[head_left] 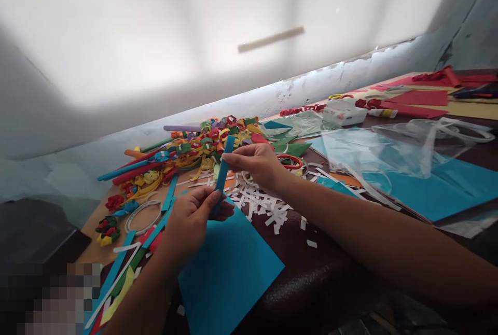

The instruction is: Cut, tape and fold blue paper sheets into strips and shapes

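Between my two hands is a narrow blue paper strip (223, 171), held upright and slightly tilted. My left hand (194, 213) grips its lower end between thumb and fingers. Higher up, my right hand (254, 164) pinches the strip's edge near the top. Under my left hand lies a large blue paper sheet (237, 267), its near corner toward me. Many small white paper pieces (268, 205) are scattered just beyond the sheet, below my right hand.
A heap of colourful paper chains (206, 143) lies at the back by the wall. Rolls of tape (143, 217) and cut strips (116, 273) are on the left. To the right are clear plastic sleeves (381, 148), blue sheets (439, 184), a white box (344, 112) and red paper (420, 98).
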### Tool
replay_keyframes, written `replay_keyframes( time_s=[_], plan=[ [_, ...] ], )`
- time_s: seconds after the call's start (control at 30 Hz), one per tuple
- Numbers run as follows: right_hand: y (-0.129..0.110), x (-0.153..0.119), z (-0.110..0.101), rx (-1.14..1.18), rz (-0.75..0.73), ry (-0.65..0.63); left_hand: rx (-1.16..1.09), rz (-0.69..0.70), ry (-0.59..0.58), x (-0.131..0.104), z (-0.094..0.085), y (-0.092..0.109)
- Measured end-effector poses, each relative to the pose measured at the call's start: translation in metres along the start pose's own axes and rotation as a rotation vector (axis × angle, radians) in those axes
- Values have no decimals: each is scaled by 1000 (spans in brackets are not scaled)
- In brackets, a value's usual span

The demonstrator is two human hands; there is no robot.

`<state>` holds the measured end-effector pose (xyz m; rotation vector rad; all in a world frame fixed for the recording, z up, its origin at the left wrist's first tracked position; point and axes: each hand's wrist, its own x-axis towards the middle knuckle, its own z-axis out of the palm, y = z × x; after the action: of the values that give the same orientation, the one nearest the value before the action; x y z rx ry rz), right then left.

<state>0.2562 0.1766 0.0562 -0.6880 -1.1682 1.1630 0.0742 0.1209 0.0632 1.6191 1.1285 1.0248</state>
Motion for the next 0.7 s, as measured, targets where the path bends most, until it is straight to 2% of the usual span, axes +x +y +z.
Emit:
replay_keyframes(
  time_s=[0.17, 0.27, 0.37, 0.57, 0.7],
  plan=[
    [-1, 5, -5, 23, -62, 78, 16, 10, 23, 1, 2, -2],
    [2, 6, -5, 33, -86, 83, 19, 26, 51, 1, 4, -2],
    [4, 3, -2, 21, -82, 13, 28, 44, 65, 0, 5, 0],
    [0, -12, 11, -86, -39, -241, 45, 54, 95, -1, 5, 1],
    [-3, -13, 10, -73, -46, -228, 43, 28, 39, -1, 5, 0]
  ],
)
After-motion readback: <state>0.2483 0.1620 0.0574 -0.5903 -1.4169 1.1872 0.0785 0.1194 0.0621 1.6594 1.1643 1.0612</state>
